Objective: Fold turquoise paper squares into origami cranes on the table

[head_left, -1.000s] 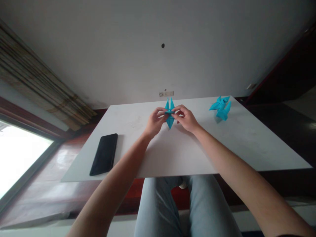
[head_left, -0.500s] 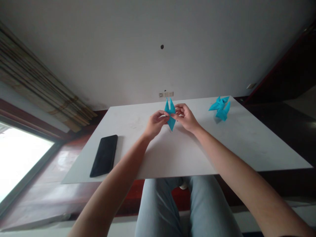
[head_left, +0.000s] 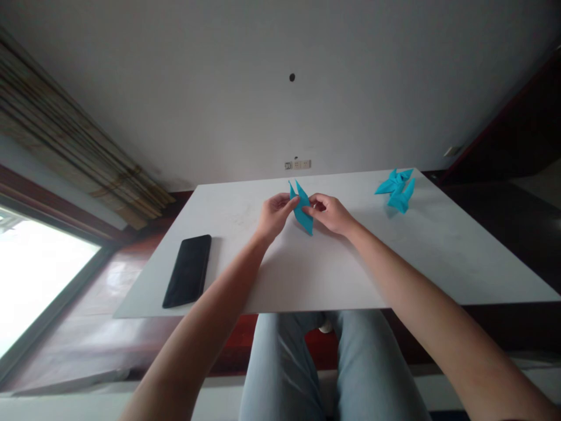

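Between my two hands is a folded piece of blue origami paper (head_left: 304, 219), with two narrow points at its upper end and one broader point at the lower right. It is tilted, held just above the white table (head_left: 307, 280). My left hand (head_left: 276, 215) pinches its left edge, thumb lying on the near face. On the right edge, my right hand (head_left: 331, 213) grips it between thumb and curled fingers. The fingers behind the paper are partly hidden.
Folded blue paper figures (head_left: 398, 192) sit on the table at the far right. A black smartphone (head_left: 187, 271) lies near the left edge. Beyond the table stands a wall with sockets (head_left: 297, 165); a curtain (head_left: 87, 128) hangs at the left.
The blue folded paper has turned, its upper points shifting left and its lower point right. My left thumb now lies higher on it. The whole view has shifted slightly.
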Available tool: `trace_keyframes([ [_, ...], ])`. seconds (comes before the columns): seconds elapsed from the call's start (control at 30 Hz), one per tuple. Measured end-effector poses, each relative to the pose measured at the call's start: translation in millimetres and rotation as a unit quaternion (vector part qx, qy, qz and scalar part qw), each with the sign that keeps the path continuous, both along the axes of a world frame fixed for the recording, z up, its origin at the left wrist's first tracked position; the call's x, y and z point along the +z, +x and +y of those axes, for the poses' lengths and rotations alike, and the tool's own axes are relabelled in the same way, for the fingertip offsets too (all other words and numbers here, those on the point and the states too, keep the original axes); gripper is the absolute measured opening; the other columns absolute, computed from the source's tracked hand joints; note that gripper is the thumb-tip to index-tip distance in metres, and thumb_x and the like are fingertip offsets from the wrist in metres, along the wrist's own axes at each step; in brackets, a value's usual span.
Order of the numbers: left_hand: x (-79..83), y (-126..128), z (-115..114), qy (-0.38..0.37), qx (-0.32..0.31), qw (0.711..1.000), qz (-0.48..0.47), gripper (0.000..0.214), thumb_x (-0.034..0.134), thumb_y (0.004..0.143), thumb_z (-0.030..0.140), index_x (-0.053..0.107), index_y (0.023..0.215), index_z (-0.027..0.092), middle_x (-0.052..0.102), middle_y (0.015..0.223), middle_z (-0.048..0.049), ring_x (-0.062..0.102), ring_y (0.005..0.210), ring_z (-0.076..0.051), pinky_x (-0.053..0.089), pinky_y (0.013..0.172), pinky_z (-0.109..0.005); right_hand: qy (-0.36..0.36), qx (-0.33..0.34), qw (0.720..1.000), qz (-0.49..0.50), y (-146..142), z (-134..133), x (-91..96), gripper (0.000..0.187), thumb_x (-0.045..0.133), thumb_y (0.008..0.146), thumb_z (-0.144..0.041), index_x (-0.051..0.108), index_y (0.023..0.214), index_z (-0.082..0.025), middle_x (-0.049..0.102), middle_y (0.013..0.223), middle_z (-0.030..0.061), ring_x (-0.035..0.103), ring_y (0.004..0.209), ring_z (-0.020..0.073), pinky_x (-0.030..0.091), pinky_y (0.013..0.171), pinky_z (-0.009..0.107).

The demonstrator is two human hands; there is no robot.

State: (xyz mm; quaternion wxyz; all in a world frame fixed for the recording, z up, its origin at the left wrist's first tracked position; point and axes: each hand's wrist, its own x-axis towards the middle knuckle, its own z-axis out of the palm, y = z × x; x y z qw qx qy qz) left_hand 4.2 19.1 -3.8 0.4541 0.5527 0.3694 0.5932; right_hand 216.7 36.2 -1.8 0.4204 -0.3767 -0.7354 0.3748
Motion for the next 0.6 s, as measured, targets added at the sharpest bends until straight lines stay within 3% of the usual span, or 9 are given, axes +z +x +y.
trace_keyframes([
  [0.27,10.5,-6.1,-0.5,0.021,0.065,0.998,-0.016,0.053,0.096,0.085,0.071,0.085,0.096,0.020,0.086,0.099,-0.0087,0.078,0.092,-0.019,0.063,0.092,-0.034,-0.013,0.032,0.999,-0.020,1.2,-5.0,9.4,0.051,0.088,0.088,-0.073,0.080,0.099,-0.023,0.073,0.085,0.0033,0.056,0.073,0.0194,0.045,0.068,0.035],
  [0.47,17.0,-16.3,0.8,0.003,0.133,0.991,-0.031,0.051,0.086,0.097,0.072,0.082,0.113,0.023,0.086,0.114,-0.0109,0.080,0.098,-0.020,0.063,0.093,-0.035,-0.016,0.046,0.999,-0.013,-0.6,-7.5,9.0,0.052,0.089,0.088,-0.074,0.079,0.096,-0.023,0.072,0.083,0.0025,0.057,0.072,0.0190,0.045,0.069,0.035],
  [0.53,17.3,-16.0,-1.7,-0.027,0.114,0.993,-0.029,0.058,0.083,0.097,0.075,0.080,0.120,0.023,0.085,0.123,-0.0128,0.081,0.104,-0.022,0.063,0.091,-0.034,-0.016,0.042,0.999,0.013,-1.7,-6.7,7.3,0.053,0.089,0.088,-0.076,0.078,0.096,-0.025,0.069,0.080,0.0013,0.056,0.071,0.0197,0.046,0.069,0.036],
  [0.6,15.9,-13.1,-5.1,-0.055,0.053,0.997,-0.001,0.064,0.088,0.092,0.077,0.080,0.120,0.020,0.085,0.122,-0.0142,0.081,0.105,-0.024,0.062,0.090,-0.034,-0.020,0.035,0.998,0.048,-2.1,-5.0,5.9,0.054,0.088,0.087,-0.079,0.077,0.098,-0.027,0.070,0.081,0.0013,0.059,0.073,0.0213,0.049,0.069,0.037],
])
